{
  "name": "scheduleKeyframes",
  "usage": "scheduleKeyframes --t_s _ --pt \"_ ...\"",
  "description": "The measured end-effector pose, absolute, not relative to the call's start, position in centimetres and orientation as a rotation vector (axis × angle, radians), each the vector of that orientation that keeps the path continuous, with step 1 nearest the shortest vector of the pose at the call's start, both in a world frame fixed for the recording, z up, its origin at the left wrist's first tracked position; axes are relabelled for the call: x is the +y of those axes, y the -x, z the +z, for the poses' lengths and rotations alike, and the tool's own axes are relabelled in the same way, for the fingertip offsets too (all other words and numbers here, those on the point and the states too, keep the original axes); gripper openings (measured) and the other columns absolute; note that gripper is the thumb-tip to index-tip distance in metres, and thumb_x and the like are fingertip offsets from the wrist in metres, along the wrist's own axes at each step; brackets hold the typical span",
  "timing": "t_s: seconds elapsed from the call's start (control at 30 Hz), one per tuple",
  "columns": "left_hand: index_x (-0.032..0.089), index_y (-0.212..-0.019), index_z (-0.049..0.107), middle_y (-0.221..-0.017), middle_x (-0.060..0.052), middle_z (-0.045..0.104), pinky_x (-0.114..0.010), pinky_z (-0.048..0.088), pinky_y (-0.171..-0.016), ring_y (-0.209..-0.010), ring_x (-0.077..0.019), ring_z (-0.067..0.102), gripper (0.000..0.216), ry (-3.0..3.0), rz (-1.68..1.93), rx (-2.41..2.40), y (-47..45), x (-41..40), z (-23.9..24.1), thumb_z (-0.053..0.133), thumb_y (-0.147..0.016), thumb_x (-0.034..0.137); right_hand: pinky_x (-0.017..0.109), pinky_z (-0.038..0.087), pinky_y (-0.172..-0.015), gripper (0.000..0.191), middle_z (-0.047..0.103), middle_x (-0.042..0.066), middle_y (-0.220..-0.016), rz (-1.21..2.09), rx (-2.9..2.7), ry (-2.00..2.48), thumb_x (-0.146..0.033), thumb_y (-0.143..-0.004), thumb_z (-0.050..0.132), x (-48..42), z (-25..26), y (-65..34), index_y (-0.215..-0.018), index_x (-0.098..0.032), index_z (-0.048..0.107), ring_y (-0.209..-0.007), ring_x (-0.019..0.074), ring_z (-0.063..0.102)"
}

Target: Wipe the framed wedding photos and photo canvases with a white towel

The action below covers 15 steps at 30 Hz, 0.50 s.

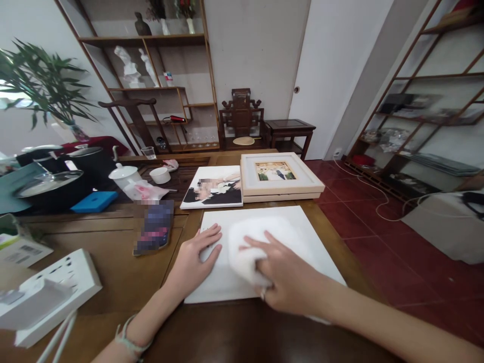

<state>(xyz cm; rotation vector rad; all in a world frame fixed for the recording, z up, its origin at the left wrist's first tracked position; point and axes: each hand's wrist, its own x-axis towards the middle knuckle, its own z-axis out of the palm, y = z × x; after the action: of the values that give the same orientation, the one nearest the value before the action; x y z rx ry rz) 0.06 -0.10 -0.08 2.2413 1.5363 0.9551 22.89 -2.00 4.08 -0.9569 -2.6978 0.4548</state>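
A flat white panel (pixel 315 257) lies on the wooden table in front of me. My left hand (pixel 196 259) rests on its left part, fingers loosely spread and holding nothing. Over the middle of the panel, my right hand (pixel 285 272) grips a soft white cloth (pixel 245 259), some of its fingers stretched across it. The cloth is blurred and its outline blends into the panel. Just beyond lie a photo print (pixel 215 194) and pale wooden picture frames (pixel 283 191), stacked, the top one holding a small picture.
A phone (pixel 155 229) lies left of the panel. Farther left are a white power strip (pixel 60 292), a blue box (pixel 94 201), a lidded pan (pixel 53 186), a white lidded teapot (pixel 124 176) and a small white cup (pixel 160 175). The table's right edge borders red floor tiles.
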Motion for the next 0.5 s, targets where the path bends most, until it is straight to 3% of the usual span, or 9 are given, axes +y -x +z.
scheduleKeyframes --t_s 0.17,0.3,0.4,0.5 --pt "0.017 -0.109 0.066 -0.127 -0.010 0.058 -0.042 0.039 -0.104 -0.122 -0.0248 0.050 0.032 -2.233 1.079 1.498 0.0 -0.4 0.3 0.052 -0.084 0.030 0.060 0.020 -0.103 0.024 0.060 0.023 -0.116 0.370 -2.669 1.189 -0.024 -0.080 0.051 1.9 4.1 -20.5 -0.093 -0.011 0.067 -0.131 0.0315 0.032" --pt "0.016 -0.124 0.055 -0.139 -0.010 0.046 -0.041 0.033 -0.107 -0.130 -0.0241 0.040 0.039 -2.216 1.120 1.464 0.3 -0.6 0.8 0.043 -0.090 0.031 0.069 0.015 -0.099 0.025 0.051 0.019 -0.130 0.292 -2.723 1.109 -0.022 -0.077 0.053 1.8 4.1 -18.4 -0.097 -0.014 0.066 -0.131 0.0368 0.028" --pt "0.015 -0.130 0.048 -0.144 -0.010 0.038 -0.041 0.028 -0.110 -0.134 -0.0235 0.033 0.043 -2.212 1.142 1.446 0.4 -0.7 0.8 0.037 -0.092 0.032 0.066 0.010 -0.102 0.025 0.050 0.017 -0.132 0.277 -2.833 0.800 -0.023 -0.075 0.056 0.0 4.2 -18.1 -0.095 -0.014 0.067 -0.132 0.0361 0.026" --pt "0.014 -0.131 0.048 -0.142 -0.009 0.042 -0.039 0.027 -0.111 -0.133 -0.0217 0.035 0.044 -2.196 1.157 1.423 0.5 -0.6 0.6 0.033 -0.093 0.031 0.060 0.010 -0.106 0.022 0.057 0.014 -0.125 0.322 -2.902 0.499 -0.027 -0.075 0.058 -2.1 4.5 -18.9 -0.089 -0.014 0.067 -0.130 0.0315 0.032"
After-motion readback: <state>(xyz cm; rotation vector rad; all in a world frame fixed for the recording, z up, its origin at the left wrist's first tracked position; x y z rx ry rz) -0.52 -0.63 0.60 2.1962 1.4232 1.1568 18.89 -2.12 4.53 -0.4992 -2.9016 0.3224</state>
